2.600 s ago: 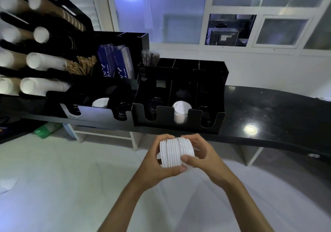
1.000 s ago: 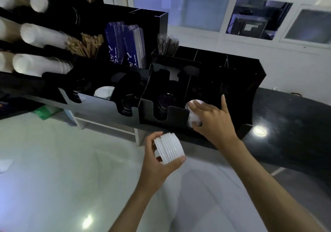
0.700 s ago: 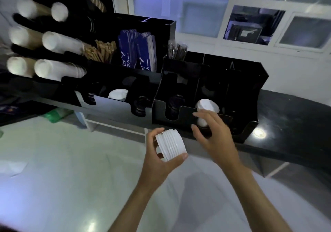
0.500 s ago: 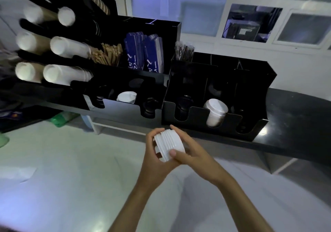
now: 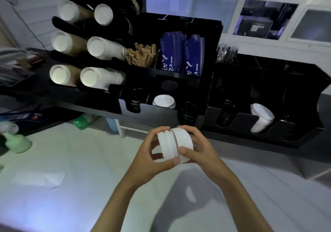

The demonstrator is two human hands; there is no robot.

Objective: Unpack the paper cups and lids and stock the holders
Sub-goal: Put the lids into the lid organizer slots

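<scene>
The stack of white lids (image 5: 174,145) lies on its side between both hands, its long axis running left to right, held in the air just in front of the black surface (image 5: 268,142). The left hand (image 5: 152,160) cups one end, thumb underneath; the right hand (image 5: 198,151) grips the other end, seemingly peeling off a few. The right hand is nearer the lid holder (image 5: 250,124), up and to the right, where white lids (image 5: 260,119) already sit in the middle slot. Paper cups (image 5: 96,77) fill the rack at left. The floor below looks pale; windows stand behind.
</scene>
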